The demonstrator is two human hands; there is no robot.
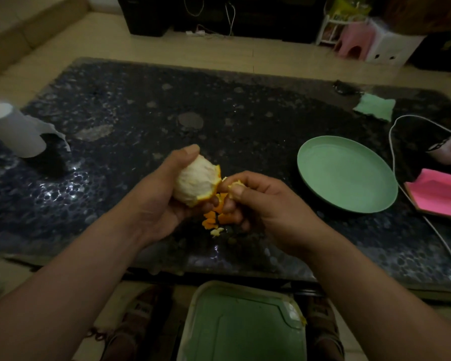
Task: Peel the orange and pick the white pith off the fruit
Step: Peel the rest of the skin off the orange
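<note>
Far left on the dark table (219,108): 1 white paper roll (13,128), lying on its side w/ a torn sheet trailing.

Centre: 1 orange (195,182), held above the table's near edge. The left hand (156,201) grips it, fingers curled under and round it, thumb on top. The side facing the camera is bare of skin but coated all over in white pith. A rim of orange skin is left along its right and lower edge. So peeling looks mostly done, approx. the last strip to go; pith-picking looks not yet started, and the far side is hidden.

Under the hands: 1 small heap of peel scraps (214,217) on the table. The pieces overlap, so no exact count.

The right hand (258,201) is curled, thumb and forefinger pinching 1 bit of peel (236,185) right at the orange's right edge. Can't tell if that bit is attached or torn free.

Right: 1 green plate (346,175), nothing on it. Beyond it, 1 green cloth (375,106); at the right edge, 1 pink box (438,194) and 1 white cable (393,157).

Below the table's near edge: 1 green bin (242,324).
</note>
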